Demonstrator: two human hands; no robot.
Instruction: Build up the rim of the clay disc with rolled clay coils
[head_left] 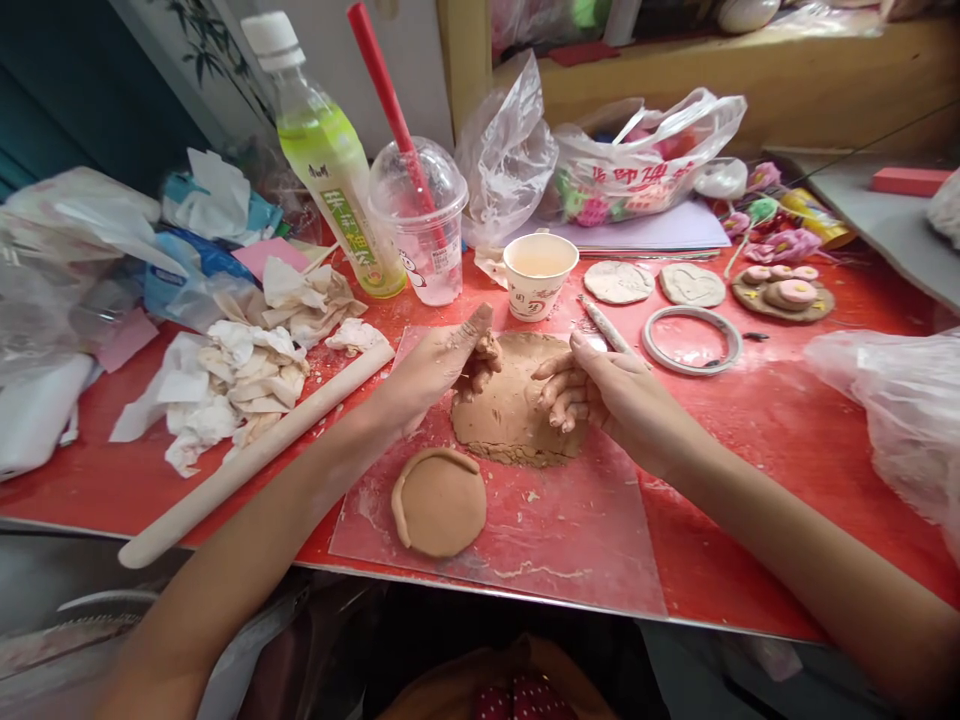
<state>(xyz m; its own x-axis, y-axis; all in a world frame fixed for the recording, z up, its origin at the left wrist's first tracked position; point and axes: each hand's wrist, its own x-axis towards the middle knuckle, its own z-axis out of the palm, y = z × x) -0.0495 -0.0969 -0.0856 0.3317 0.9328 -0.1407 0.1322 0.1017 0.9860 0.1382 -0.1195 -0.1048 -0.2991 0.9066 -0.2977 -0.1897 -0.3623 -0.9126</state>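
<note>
My left hand point(442, 365) hovers over the left edge of a flattened brown clay slab point(517, 400), thumb up and fingers loosely curled, smeared with clay. Across from it, my right hand point(600, 385) faces inward above the slab's right side, its fingers apart and nothing visible in them. The slab has a cracked front edge and lies on a clear plastic sheet point(570, 530). Nearer to me on that sheet rests a round clay disc point(441, 505), with a thin clay coil point(401, 500) along its left and upper rim.
Left of the sheet lie a wooden rolling pin point(262, 450) and crumpled tissues point(240, 385). Behind the slab stand a paper cup point(538, 285), a plastic cup with a red straw point(427, 250) and a green drink bottle point(337, 190). A roll-shaped ring point(691, 312) and a clay tool point(604, 322) lie right.
</note>
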